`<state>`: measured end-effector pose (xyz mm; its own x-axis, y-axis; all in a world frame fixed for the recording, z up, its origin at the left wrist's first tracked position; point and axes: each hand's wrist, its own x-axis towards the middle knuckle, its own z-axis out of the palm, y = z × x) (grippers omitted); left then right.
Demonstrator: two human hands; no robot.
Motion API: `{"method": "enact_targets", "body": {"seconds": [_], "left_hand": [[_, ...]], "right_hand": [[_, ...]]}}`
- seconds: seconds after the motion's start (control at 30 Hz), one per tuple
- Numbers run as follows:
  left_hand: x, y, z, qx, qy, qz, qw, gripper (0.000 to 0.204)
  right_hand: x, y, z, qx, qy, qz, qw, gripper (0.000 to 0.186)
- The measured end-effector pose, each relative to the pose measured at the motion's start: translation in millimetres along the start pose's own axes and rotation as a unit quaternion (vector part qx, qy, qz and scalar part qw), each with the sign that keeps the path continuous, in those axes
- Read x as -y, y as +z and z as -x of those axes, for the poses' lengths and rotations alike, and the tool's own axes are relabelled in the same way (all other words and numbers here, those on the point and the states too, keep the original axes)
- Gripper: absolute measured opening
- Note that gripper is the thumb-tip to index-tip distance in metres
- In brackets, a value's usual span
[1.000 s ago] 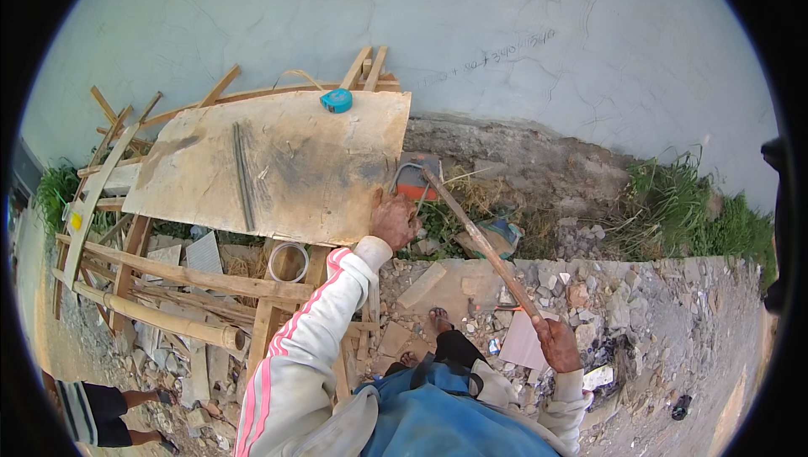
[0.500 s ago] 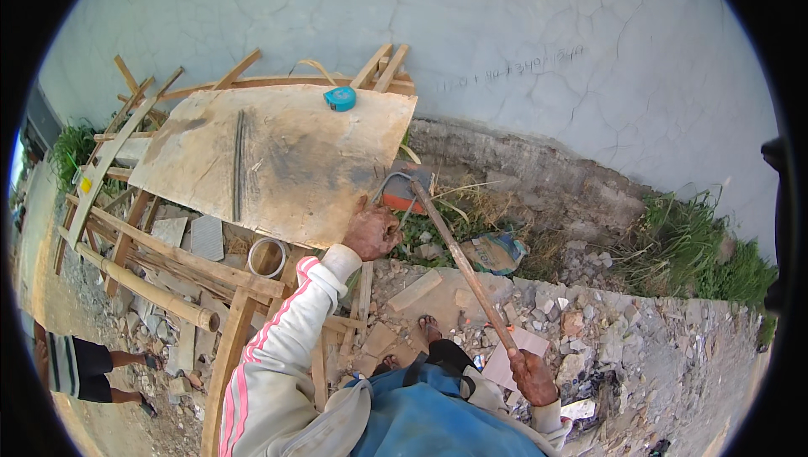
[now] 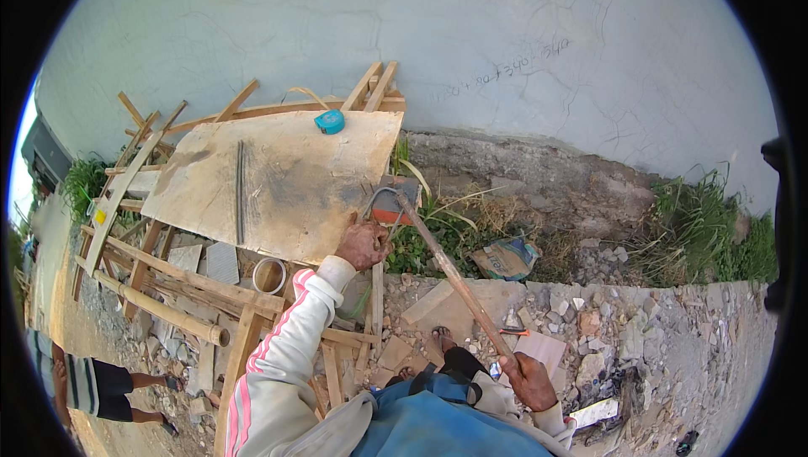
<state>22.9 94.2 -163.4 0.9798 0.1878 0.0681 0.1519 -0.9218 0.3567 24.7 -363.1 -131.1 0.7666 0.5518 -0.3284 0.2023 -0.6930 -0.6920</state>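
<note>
My left hand (image 3: 364,245) is closed on a bent grey metal rod (image 3: 377,193) at the right edge of a stained board (image 3: 295,179). The rod loops over a small grey-and-orange block (image 3: 390,215). My right hand (image 3: 526,377) grips the lower part of a long, rust-brown bar (image 3: 454,276), which runs diagonally up to the block and the bent rod. A teal tape measure (image 3: 329,121) lies near the board's back edge. Straight dark rods (image 3: 240,196) lie across the board's left half.
A timber frame (image 3: 181,276) with a bamboo pole (image 3: 168,314) holds the board beside a cracked wall (image 3: 539,28). A white ring-shaped object (image 3: 269,276) sits below the board. Weeds and an old sack (image 3: 505,257) border rubble-strewn ground (image 3: 606,339). Another person (image 3: 101,385) stands at lower left.
The view has shifted slightly, moving the board and frame within the picture. My hands keep their grips on the bent rod and long bar, with only small shifts in position.
</note>
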Motion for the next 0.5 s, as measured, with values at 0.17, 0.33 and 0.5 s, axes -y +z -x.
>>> {"method": "enact_targets", "body": {"seconds": [0.17, 0.33, 0.5], "left_hand": [[-35.1, 2.2, -14.9, -0.105, -0.096, -0.005, 0.99, 0.032], [-56.4, -12.8, -41.6, -0.05, -0.183, -0.048, 0.981, 0.026], [-64.0, -49.7, -30.4, -0.086, -0.161, 0.252, 0.95, 0.027]], "right_hand": [[-16.4, -33.3, -25.2, 0.036, 0.012, -0.026, 0.999, 0.048], [-17.4, -52.2, -86.6, -0.004, -0.143, -0.144, 0.979, 0.04], [12.9, -38.6, -170.5, 0.033, -0.21, -0.286, 0.934, 0.032]]}}
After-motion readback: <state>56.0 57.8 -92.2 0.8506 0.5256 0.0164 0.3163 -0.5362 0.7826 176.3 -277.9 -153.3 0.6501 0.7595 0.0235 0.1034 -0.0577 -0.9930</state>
